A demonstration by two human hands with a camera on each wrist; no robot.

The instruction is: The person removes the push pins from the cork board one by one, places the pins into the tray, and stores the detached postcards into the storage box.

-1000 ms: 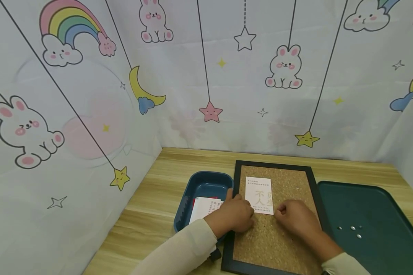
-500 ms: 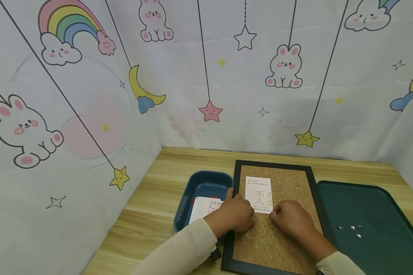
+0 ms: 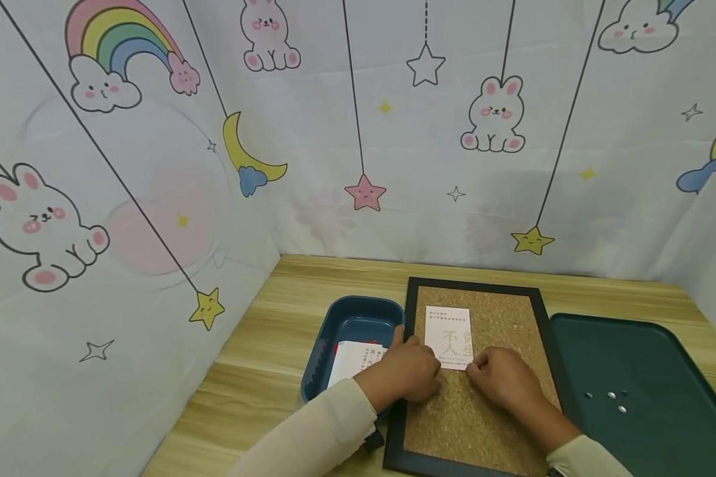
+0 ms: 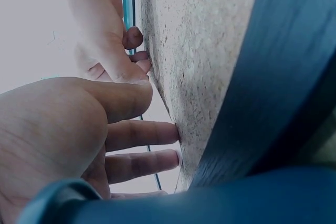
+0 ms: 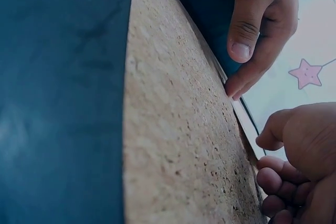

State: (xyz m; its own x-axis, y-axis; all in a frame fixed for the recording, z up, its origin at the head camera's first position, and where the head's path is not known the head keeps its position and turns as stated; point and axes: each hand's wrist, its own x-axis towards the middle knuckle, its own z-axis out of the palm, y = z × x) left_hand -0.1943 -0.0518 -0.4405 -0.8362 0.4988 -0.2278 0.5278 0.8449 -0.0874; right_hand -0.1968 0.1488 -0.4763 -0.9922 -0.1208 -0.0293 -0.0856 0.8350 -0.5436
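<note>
A white printed card (image 3: 446,328) lies on the black-framed corkboard (image 3: 459,421), toward its upper left. At the card's lower left, my left hand (image 3: 412,374) presses with extended fingertips; its straight fingers (image 4: 140,134) show in the left wrist view. My right hand (image 3: 506,376) is at the lower right corner, fingers curled, thumb and index finger pinching the card's edge. From the right wrist, the thumb (image 5: 270,132) appears close to the card (image 5: 242,116). Whether anything small is hidden between those fingertips cannot be told.
Left of the board stands a blue bin (image 3: 358,301) holding white and red printed papers (image 3: 353,361). A dark green tray (image 3: 650,358) lies to the right with several small metal thumbtacks (image 3: 612,395). Behind the wooden table (image 3: 334,271) hangs a patterned curtain (image 3: 423,152).
My right hand has moved slightly left, from beside the card onto its lower right corner. The left hand stays in place. The card's lower edge has shifted up a little.
</note>
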